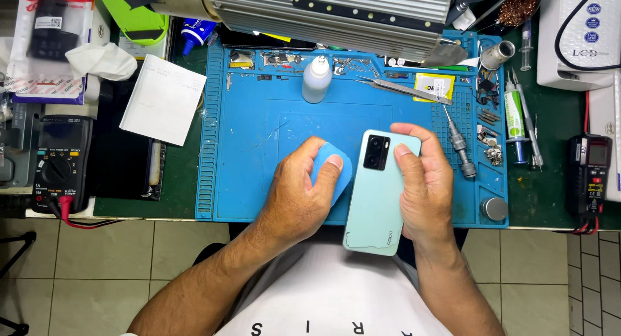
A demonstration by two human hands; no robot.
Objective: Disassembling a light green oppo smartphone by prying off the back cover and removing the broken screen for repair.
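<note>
The right hand [424,187] grips a pale green phone [381,190], back side up, camera block toward the far end. The fingers curl over the right edge and the thumb lies across the back near the camera, closed firmly on the body. The phone sits at the near middle of the blue work mat [252,129], its near end overhanging the bench edge above the person's lap; judged, this hold steadies it against sideways pressure from the other hand.

The left hand [301,194] is closed on a blue triangular pick [336,174], thumb pressed on its flat face and fingers folded beneath. The pick's right corner meets the phone's left edge just below the camera; whether the tip has entered the seam cannot be told.

Around the hands: a white squeeze bottle [317,79] stands upright at the far side of the mat, well apart from the phone. Metal tweezers [404,90] lie slanted to its right. A precision screwdriver [459,147] lies just right of the right hand, tip pointing far. Small screws and parts sit in the mat's right-hand compartments. 1 black multimeter [58,171] rests at far left beside a white paper sheet [163,100]; a second meter [590,174] stands at far right.
</note>
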